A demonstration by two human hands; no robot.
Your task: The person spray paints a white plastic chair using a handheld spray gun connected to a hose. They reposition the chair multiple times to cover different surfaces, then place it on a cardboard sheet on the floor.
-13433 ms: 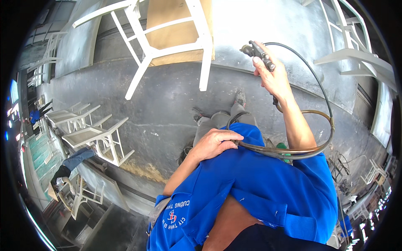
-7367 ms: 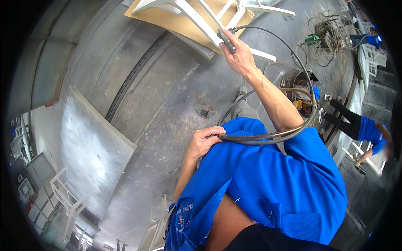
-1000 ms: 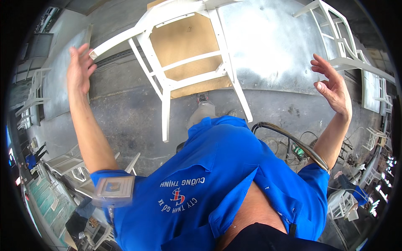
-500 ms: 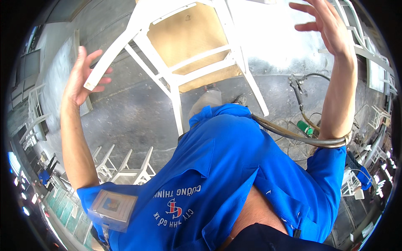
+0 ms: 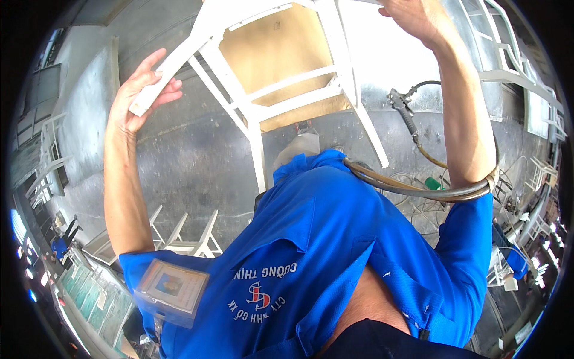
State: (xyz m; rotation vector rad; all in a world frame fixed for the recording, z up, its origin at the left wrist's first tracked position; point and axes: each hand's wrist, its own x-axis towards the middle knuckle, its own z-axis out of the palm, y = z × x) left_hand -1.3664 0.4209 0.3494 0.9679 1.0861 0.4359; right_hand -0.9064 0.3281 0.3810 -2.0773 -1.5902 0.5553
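Observation:
A white wooden chair frame (image 5: 293, 110) is tilted in front of me, with the tan underside of its seat (image 5: 278, 60) showing. My left hand (image 5: 143, 90) is at the end of a white leg (image 5: 173, 75). Its fingers are stretched apart, and the leg's end lies across the palm. My right hand (image 5: 418, 21) is up at the top edge, beside the far white part of the chair; most of its fingers are cut off or hidden. Bundled hoses (image 5: 418, 190) loop around my right elbow. A black-and-metal spray gun (image 5: 403, 112) hangs from a hose left of my right forearm.
White chair frames stand at the right (image 5: 508, 48) and lower left (image 5: 194, 239). A pale panel (image 5: 95, 102) leans at the left. Coiled hoses and a green object (image 5: 433, 183) lie on the floor at the right. People in blue work farther back.
My right hand has moved up and left toward the chair. My left hand has come slightly up and right, closer around the leg's end. The spray gun appears farther left.

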